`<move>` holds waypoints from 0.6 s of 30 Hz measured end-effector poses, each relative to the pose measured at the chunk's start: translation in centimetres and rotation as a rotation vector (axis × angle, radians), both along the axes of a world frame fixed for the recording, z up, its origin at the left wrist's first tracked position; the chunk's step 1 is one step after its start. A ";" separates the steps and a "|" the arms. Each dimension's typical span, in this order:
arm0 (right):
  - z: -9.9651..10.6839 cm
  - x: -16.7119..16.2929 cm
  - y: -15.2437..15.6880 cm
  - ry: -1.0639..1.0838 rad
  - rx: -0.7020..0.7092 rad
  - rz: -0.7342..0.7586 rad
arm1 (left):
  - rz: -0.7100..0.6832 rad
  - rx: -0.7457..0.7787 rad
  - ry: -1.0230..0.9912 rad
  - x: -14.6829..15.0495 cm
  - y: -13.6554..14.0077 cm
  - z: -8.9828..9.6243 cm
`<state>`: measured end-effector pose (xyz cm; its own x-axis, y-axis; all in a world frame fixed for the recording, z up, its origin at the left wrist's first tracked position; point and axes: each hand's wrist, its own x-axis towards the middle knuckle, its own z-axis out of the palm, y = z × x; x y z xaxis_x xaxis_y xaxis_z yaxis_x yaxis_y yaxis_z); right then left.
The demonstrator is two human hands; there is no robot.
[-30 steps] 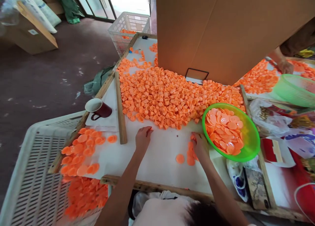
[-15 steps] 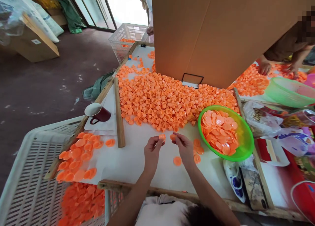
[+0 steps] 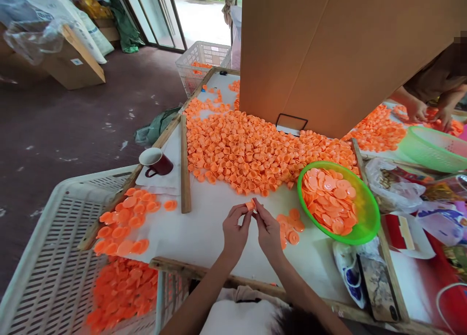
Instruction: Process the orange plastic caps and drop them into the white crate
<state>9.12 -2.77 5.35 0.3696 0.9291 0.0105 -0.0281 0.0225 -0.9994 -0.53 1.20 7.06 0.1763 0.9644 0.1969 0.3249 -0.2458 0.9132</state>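
My left hand pinches a small orange plastic cap between thumb and fingertips, above the white tabletop. Fingertips meeting it from the other side, my right hand is closed on a small orange disc, now mostly hidden against the cap. Beyond both hands spreads a big pile of orange cup-shaped caps. Several loose flat orange discs lie just right of my right hand. A green bowl farther right holds many orange discs.
A dark red mug stands at the left behind a wooden strip. Orange pieces lie near a white crate. A cardboard box rises behind the pile. A phone lies at right. Another person's hands work far right.
My two hands have come together, bringing the disc in my right hand against the cap in my left. The view has shifted slightly. The other person's hands have moved closer together.
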 end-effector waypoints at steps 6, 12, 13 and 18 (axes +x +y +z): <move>0.5 0.3 0.3 0.065 0.007 0.088 | 0.018 -0.015 0.004 -0.7 0.3 -0.2; 1.1 2.8 1.1 0.244 -0.081 0.163 | -0.075 -0.197 -0.139 -1.2 0.5 0.3; 1.0 3.1 1.2 0.269 -0.102 0.173 | -0.101 -0.246 -0.164 -1.2 0.5 0.5; 1.1 3.2 1.4 0.350 -0.160 0.243 | -0.234 -0.395 -0.238 -1.3 0.4 1.6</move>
